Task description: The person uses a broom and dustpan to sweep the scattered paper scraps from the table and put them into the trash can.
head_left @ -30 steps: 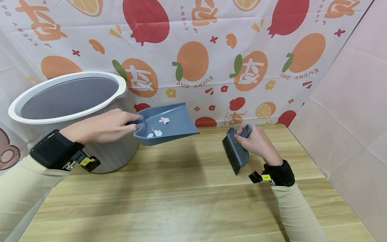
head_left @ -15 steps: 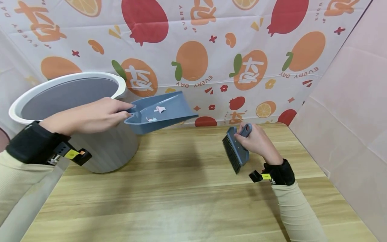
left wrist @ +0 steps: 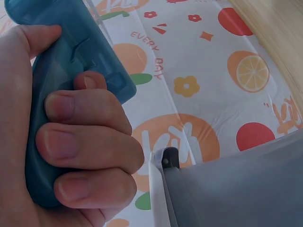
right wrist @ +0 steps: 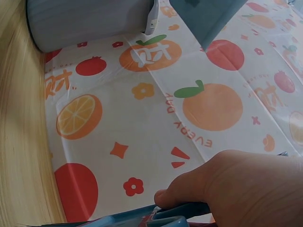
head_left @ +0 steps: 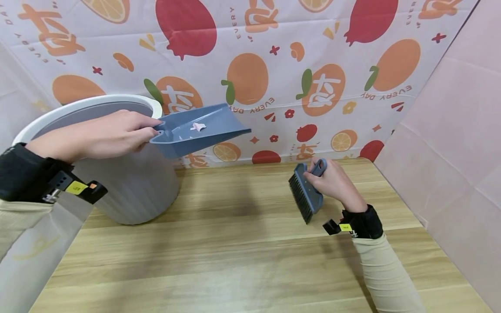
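My left hand (head_left: pixel 111 134) grips the handle of a blue-grey dustpan (head_left: pixel 209 126), raised beside the rim of a grey bin (head_left: pixel 141 187). Pale paper scraps (head_left: pixel 198 126) lie in the pan. In the left wrist view, curled fingers (left wrist: pixel 90 146) wrap the dustpan's handle (left wrist: pixel 40 165), and the bin's wall (left wrist: pixel 246 189) shows lower right. Over at the right of the table, my right hand (head_left: pixel 332 184) holds a small hand brush (head_left: pixel 309 191) with dark bristles facing left. The right wrist view shows only part of the brush (right wrist: pixel 156 218) along its bottom edge.
A wooden table (head_left: pixel 235 261) spreads beneath both hands. Behind it hangs a fruit-print cloth (head_left: pixel 250 39). A pale pink sheet (head_left: pixel 450 130) closes off the right side. The bin stands at the table's back left.
My left hand has lifted the dustpan up and to the left, over the bin's right side. The paper scraps have moved with it. My right hand and the brush have stayed almost still.
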A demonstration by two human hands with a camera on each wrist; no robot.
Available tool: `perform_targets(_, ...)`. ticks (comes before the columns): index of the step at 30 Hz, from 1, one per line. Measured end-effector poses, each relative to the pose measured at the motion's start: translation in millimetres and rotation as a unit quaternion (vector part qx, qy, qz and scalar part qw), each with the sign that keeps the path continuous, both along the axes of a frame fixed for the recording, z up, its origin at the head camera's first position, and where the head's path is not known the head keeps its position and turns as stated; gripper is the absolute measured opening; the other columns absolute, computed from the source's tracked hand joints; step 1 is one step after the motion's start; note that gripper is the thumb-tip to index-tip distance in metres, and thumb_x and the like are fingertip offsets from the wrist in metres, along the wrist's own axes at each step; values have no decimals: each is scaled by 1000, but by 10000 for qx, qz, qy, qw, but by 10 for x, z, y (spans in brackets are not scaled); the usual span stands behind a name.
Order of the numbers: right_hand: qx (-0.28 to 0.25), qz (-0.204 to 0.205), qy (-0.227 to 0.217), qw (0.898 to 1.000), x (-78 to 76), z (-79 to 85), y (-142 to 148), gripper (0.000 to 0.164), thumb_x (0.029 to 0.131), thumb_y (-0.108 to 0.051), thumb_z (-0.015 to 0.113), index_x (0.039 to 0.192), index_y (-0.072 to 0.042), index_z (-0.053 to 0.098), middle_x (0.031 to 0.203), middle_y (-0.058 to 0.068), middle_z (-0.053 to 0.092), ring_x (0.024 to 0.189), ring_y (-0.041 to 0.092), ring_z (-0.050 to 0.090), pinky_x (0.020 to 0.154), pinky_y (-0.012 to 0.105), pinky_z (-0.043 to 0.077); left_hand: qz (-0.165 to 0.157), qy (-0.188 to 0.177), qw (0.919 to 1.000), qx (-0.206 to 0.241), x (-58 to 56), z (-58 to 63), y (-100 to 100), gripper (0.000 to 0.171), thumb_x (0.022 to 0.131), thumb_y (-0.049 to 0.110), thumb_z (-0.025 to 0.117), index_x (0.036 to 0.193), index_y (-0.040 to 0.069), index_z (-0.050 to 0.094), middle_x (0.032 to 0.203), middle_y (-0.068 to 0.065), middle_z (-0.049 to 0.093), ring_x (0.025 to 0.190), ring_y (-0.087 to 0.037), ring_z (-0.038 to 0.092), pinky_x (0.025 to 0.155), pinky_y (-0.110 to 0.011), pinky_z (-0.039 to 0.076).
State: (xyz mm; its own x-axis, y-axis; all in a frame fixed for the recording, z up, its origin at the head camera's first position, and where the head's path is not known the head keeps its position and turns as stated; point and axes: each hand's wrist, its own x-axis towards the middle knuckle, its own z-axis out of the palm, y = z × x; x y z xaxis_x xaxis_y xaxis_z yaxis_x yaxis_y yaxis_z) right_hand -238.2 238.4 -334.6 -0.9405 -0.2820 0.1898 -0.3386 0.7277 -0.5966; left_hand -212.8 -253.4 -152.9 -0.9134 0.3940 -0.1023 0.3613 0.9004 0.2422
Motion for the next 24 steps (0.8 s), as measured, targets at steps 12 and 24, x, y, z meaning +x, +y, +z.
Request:
perform_targets(12,21,7,38,10000,-4,-15,-3,27,102,-11,76,84,-10,56,66,-4,42,59,15,41,62,31,30,231,240,9992,-231,-21,50,-157,39,113,21,36,121,12,72,67,1,48,59,-17,42,65,-33,33)
perform_targets(24,124,18,-10,9999,-16,-28,-12,22,103,-12,74,88,-9,58,66,-2,42,58,16,40,60,30,28,543,508,9967,-312,-105,124,-524,40,112,22,34,116,14,73,69,-1,50,62,-21,43,65,-35,30)
